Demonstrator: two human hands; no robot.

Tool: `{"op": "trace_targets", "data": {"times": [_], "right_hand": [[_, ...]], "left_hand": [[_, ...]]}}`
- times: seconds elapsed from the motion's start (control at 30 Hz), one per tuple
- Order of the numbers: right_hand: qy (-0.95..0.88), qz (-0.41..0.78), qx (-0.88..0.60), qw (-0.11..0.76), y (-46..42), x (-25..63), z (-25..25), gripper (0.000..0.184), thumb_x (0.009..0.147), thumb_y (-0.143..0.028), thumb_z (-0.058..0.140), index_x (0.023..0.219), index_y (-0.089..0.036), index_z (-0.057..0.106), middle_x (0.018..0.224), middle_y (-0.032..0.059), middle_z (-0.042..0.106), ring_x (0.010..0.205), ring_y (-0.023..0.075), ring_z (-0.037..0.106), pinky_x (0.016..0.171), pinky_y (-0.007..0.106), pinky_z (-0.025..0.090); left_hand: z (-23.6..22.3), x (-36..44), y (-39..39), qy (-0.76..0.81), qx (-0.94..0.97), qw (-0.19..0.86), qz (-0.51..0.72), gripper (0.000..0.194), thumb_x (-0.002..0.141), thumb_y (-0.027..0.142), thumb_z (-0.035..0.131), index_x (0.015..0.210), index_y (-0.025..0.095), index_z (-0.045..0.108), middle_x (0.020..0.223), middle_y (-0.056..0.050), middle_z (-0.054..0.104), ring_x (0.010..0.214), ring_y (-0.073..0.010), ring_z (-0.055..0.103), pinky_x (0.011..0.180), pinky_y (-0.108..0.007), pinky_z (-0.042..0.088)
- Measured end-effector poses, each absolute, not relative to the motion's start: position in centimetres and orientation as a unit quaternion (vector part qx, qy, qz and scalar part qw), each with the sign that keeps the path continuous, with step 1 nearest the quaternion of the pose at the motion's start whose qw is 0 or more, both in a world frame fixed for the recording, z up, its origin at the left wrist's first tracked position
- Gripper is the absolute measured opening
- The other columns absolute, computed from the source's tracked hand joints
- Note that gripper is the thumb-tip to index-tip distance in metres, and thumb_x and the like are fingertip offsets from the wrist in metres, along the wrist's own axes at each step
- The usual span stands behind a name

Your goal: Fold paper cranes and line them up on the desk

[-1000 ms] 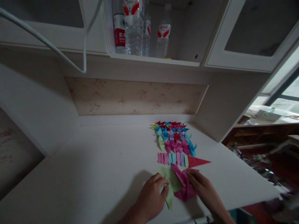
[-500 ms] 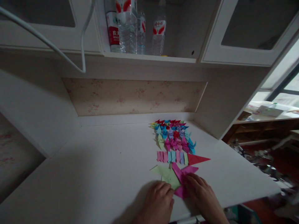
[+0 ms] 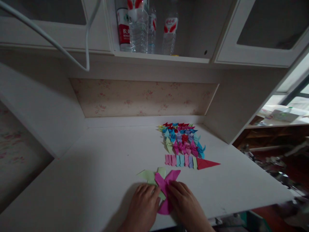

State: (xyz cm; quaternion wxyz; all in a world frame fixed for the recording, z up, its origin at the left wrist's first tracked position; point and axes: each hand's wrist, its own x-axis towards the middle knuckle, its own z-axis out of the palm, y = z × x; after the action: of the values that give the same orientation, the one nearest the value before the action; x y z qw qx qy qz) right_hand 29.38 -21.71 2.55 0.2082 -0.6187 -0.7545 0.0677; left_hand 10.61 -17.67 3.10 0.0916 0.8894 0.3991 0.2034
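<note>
A magenta folded paper piece (image 3: 173, 175) with pointed flaps overlaps a light green folded paper (image 3: 147, 176) on the white tabletop. My right hand (image 3: 184, 201) curls its fingers over the magenta paper's right side, and its fingertips are partly hidden. On the left, my left hand (image 3: 145, 203) is closed against the green paper, its thumb beside the magenta edge. Just behind lies a row of small folded paper strips (image 3: 178, 160) in pink, blue, purple and green, with a red paper triangle (image 3: 206, 163) at its right end.
Rows of small colourful origami pieces (image 3: 184, 138) stand farther back on the white table (image 3: 101, 161). Overhead, an open cabinet shelf (image 3: 159, 57) holds several plastic bottles (image 3: 138, 35). A white bent rod (image 3: 55, 45) hangs at the upper left. The table's front edge runs at lower right.
Both hands and the two papers have moved left together. More of the green paper shows behind the magenta one. The view has shifted slightly.
</note>
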Motion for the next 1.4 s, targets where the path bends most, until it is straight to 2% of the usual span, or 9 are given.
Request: {"op": "trace_targets", "data": {"times": [0.13, 0.33, 0.43, 0.57, 0.7, 0.87, 1.13, 1.23, 1.4], "right_hand": [[-0.785, 0.089, -0.573, 0.218, -19.7, 25.7, 3.1, 0.037, 0.083, -0.011, 0.052, 0.117, -0.022, 0.062, 0.116, 0.0085, 0.062, 0.108, 0.0235, 0.055, 0.095, 0.035, 0.046], [-0.826, 0.104, -0.486, 0.267, -16.9, 22.4, 3.5, 0.039, 0.089, -0.016, 0.047, 0.127, -0.022, 0.055, 0.122, 0.0078, 0.061, 0.114, 0.0217, 0.053, 0.105, 0.039, 0.039], [-0.822, 0.113, -0.474, 0.296, -16.3, 22.4, 3.8, 0.038, 0.092, -0.018, 0.043, 0.128, -0.024, 0.054, 0.124, 0.0062, 0.061, 0.116, 0.0202, 0.053, 0.108, 0.042, 0.035], [-0.779, 0.115, -0.522, 0.328, -16.3, 24.2, 3.3, 0.031, 0.095, -0.023, 0.039, 0.118, -0.023, 0.06, 0.115, 0.0072, 0.065, 0.108, 0.0208, 0.057, 0.101, 0.042, 0.041], [-0.724, 0.125, -0.583, 0.347, -17.3, 26.3, 2.0, 0.026, 0.095, -0.028, 0.041, 0.107, -0.022, 0.063, 0.106, 0.008, 0.066, 0.102, 0.0218, 0.058, 0.09, 0.037, 0.047], [-0.691, 0.153, -0.611, 0.356, -18.2, 27.2, 1.2, 0.025, 0.095, -0.03, 0.042, 0.104, -0.022, 0.064, 0.105, 0.0073, 0.066, 0.1, 0.0214, 0.058, 0.088, 0.035, 0.047], [-0.704, 0.15, -0.603, 0.345, -17.9, 26.9, 1.4, 0.024, 0.094, -0.026, 0.042, 0.103, -0.022, 0.064, 0.104, 0.007, 0.065, 0.098, 0.0217, 0.057, 0.088, 0.037, 0.045], [-0.706, 0.143, -0.599, 0.351, -18.0, 26.9, 1.4, 0.023, 0.093, -0.024, 0.044, 0.102, -0.021, 0.064, 0.104, 0.0077, 0.065, 0.099, 0.0218, 0.057, 0.089, 0.036, 0.046], [-0.711, 0.139, -0.59, 0.356, -18.2, 26.9, 1.7, 0.023, 0.093, -0.023, 0.044, 0.101, -0.021, 0.064, 0.102, 0.0079, 0.066, 0.098, 0.0217, 0.058, 0.089, 0.037, 0.046]], "left_hand": [[2.9, 8.0, -16.9, 0.439, 0.875, 0.047, 0.198, 0.03, 0.085, 0.016, 0.05, 0.111, 0.025, 0.06, 0.109, -0.004, 0.065, 0.096, -0.0237, 0.059, 0.087, -0.042, 0.045], [3.3, 5.4, -15.7, 0.502, 0.838, -0.009, 0.213, 0.024, 0.087, 0.017, 0.046, 0.102, 0.021, 0.065, 0.096, -0.008, 0.062, 0.089, -0.0231, 0.057, 0.08, -0.04, 0.047], [3.3, 4.7, -15.3, 0.489, 0.843, -0.001, 0.224, 0.025, 0.087, 0.018, 0.046, 0.104, 0.021, 0.065, 0.102, -0.008, 0.062, 0.094, -0.0224, 0.057, 0.084, -0.039, 0.047], [3.0, 4.2, -14.9, 0.443, 0.868, 0.035, 0.223, 0.027, 0.087, 0.016, 0.047, 0.105, 0.023, 0.065, 0.117, -0.005, 0.062, 0.11, -0.0237, 0.053, 0.095, -0.042, 0.044], [2.9, 4.1, -14.4, 0.437, 0.872, 0.065, 0.21, 0.029, 0.086, 0.014, 0.048, 0.107, 0.024, 0.065, 0.116, -0.003, 0.065, 0.109, -0.0227, 0.055, 0.1, -0.045, 0.042], [3.3, 4.3, -13.9, 0.445, 0.868, 0.073, 0.21, 0.029, 0.087, 0.016, 0.046, 0.108, 0.025, 0.065, 0.117, -0.003, 0.064, 0.106, -0.0227, 0.057, 0.097, -0.045, 0.044], [4.0, 3.7, -11.7, 0.483, 0.842, 0.079, 0.226, 0.029, 0.093, 0.026, 0.039, 0.11, 0.022, 0.062, 0.114, -0.005, 0.063, 0.107, -0.0214, 0.055, 0.096, -0.041, 0.042], [4.1, 3.4, -10.3, 0.496, 0.84, 0.084, 0.204, 0.028, 0.091, 0.029, 0.043, 0.112, 0.021, 0.06, 0.115, -0.006, 0.062, 0.108, -0.0221, 0.054, 0.096, -0.039, 0.041], [4.1, 3.9, -9.1, 0.48, 0.863, 0.092, 0.132, 0.034, 0.087, 0.044, 0.049, 0.111, 0.022, 0.059, 0.109, -0.007, 0.063, 0.105, -0.0241, 0.053, 0.093, -0.037, 0.039]]}}
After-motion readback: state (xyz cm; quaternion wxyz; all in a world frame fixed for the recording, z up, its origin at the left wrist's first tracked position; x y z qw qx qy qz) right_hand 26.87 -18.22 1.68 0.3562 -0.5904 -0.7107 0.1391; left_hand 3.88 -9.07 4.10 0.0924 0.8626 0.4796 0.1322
